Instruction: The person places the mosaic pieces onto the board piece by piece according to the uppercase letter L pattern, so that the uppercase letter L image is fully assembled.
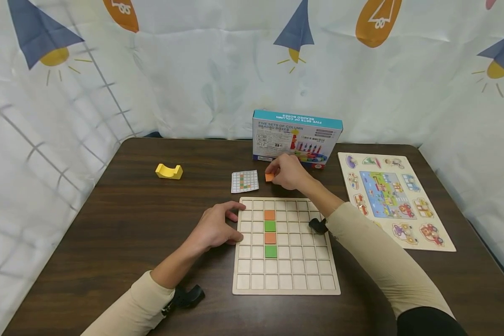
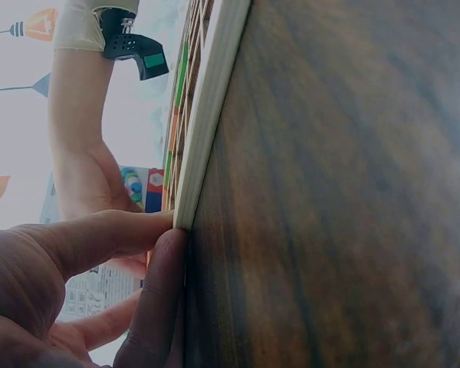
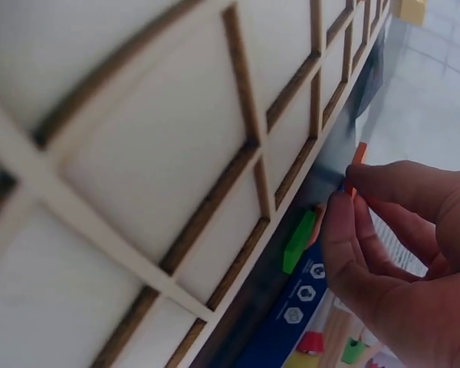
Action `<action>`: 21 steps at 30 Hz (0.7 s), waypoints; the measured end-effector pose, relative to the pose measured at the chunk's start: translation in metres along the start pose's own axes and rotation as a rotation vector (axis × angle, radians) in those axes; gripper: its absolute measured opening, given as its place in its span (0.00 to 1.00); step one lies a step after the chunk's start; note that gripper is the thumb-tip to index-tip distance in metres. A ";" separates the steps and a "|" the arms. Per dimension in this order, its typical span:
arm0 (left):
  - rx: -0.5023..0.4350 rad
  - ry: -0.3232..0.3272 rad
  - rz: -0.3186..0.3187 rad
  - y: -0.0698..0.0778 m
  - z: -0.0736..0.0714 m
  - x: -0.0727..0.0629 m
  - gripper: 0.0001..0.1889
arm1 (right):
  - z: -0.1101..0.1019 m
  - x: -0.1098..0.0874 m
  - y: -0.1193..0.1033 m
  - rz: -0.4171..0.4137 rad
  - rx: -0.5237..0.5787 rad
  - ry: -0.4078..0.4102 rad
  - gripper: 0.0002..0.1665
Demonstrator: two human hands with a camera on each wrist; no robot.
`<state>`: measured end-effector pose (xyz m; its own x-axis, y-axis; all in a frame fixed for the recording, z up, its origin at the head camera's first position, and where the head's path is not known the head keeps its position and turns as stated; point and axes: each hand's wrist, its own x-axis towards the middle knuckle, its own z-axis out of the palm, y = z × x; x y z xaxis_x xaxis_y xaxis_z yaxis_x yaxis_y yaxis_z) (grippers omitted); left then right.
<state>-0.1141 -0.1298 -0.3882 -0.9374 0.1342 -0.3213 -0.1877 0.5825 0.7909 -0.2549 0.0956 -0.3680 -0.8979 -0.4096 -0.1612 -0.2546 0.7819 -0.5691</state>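
Note:
A wooden grid board (image 1: 285, 282) lies in the middle of the table, with orange tiles (image 1: 269, 215) and green tiles (image 1: 270, 251) alternating down one column. My left hand (image 1: 216, 226) rests at its left edge, thumb and a finger spread apart; the left wrist view has the thumb (image 2: 130, 234) against the board's side. Beyond the board's far edge, my right hand (image 1: 289, 171) pinches an orange square tile (image 3: 359, 156) between thumb and fingertips. A green tile (image 3: 298, 242) shows by the box in the right wrist view. Left of that hand lies a small pattern card (image 1: 244, 181).
A toy box (image 1: 296, 137) stands upright at the table's back, just behind my right hand. At the right lies a picture puzzle board (image 1: 396, 200), partly under my right forearm. A yellow curved block (image 1: 169, 171) sits at the back left.

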 end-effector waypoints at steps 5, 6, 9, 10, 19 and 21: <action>0.005 0.001 -0.002 0.000 0.000 0.000 0.37 | 0.001 -0.004 0.001 0.016 0.010 0.003 0.14; 0.002 0.001 -0.001 0.000 0.000 0.000 0.37 | 0.002 -0.004 0.002 0.020 0.013 0.004 0.14; -0.005 0.001 0.001 0.000 0.000 -0.001 0.37 | 0.002 -0.008 0.001 0.027 0.021 0.008 0.14; -0.006 0.002 0.001 -0.001 0.000 -0.001 0.37 | 0.002 -0.009 0.001 0.029 0.026 0.008 0.14; -0.013 0.002 0.001 0.000 0.001 -0.001 0.37 | 0.004 -0.019 0.000 0.034 0.062 -0.001 0.13; -0.011 0.002 0.002 0.000 0.000 -0.001 0.37 | 0.003 -0.022 0.000 0.036 0.066 -0.001 0.13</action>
<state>-0.1132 -0.1294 -0.3880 -0.9384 0.1335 -0.3187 -0.1893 0.5732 0.7973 -0.2342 0.1028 -0.3666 -0.9059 -0.3821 -0.1829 -0.1979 0.7635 -0.6147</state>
